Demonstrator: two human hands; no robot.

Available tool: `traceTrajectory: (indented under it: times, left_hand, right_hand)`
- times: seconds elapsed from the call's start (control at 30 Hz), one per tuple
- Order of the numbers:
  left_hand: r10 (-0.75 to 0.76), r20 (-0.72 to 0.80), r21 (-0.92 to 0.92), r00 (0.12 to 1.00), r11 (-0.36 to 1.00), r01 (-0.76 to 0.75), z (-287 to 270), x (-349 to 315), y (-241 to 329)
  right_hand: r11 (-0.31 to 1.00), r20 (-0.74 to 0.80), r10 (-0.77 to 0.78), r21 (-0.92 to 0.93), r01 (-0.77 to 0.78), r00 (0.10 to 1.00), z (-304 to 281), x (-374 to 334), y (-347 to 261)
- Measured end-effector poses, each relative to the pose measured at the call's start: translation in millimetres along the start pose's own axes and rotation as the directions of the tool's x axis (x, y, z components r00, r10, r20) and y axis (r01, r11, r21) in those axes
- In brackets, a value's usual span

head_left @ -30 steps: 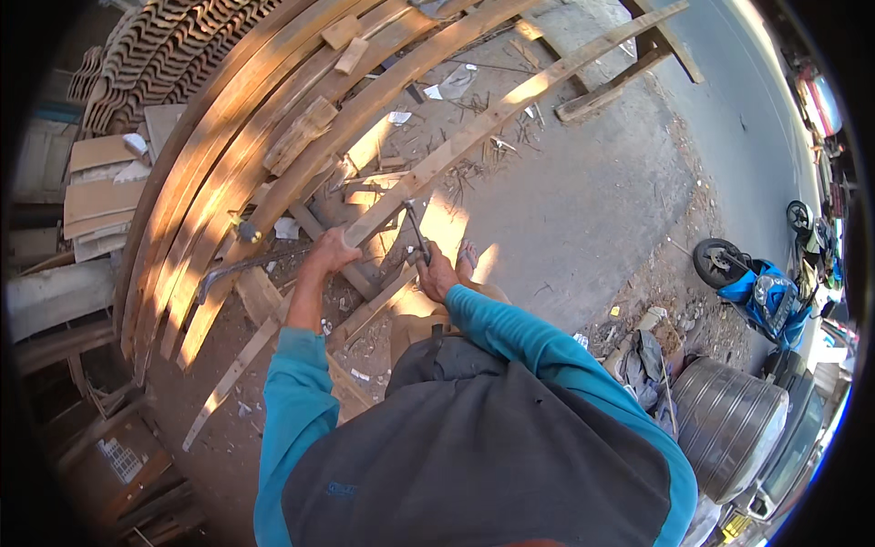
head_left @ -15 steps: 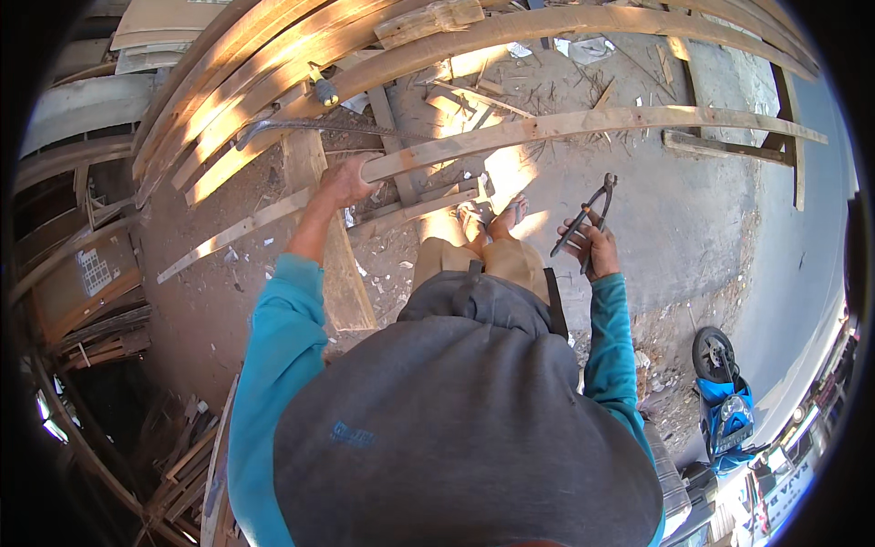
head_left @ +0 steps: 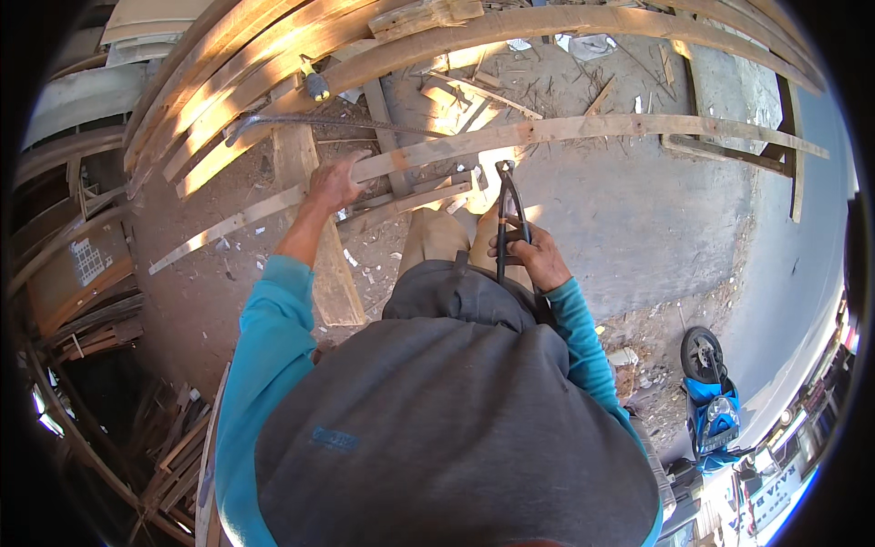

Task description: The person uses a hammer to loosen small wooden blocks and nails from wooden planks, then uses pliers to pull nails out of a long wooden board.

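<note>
A long, narrow wooden plank runs across in front of me, from the lower left to the far right. My left hand is closed around it left of its middle. In my right hand is a pair of dark long-handled pincers, the handles spread somewhat apart within my fingers. The pincers' head points away from me, just on the near side of the plank, and I see a small gap between them. My palm hides part of the lower handles.
Thick beams are stacked along the far side. A yellow-and-black handled tool and a curved metal bar lie by them. A wide board rests beneath my left arm. At right stands a blue motorcycle. Wood scraps litter the ground.
My right hand has swung left with the pincers, bringing their head close to the plank in front of my legs. My left hand stays on the plank, almost unmoved.
</note>
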State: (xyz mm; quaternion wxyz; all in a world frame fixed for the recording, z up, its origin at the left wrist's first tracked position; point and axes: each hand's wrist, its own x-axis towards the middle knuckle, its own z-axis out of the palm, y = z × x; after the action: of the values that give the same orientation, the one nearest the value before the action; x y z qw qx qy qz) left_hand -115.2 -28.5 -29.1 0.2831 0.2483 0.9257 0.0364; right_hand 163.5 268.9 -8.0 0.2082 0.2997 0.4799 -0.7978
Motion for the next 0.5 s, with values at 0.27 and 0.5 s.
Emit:
traceTrajectory:
  times: [0.27, 0.5]
  left_hand:
    - [0.294, -0.510, 0.107, 0.808, 0.954, -0.280, 54, -18, -14]
    - [0.255, -0.582, 0.087, 0.772, 0.963, -0.253, 64, -32, -8]
  right_hand:
    - [0.938, 0.133, 0.032, 0.338, -0.076, 0.991, 75, 17, -15]
    - [0.849, 0.183, 0.158, 0.476, -0.228, 0.970, 132, 20, 21]
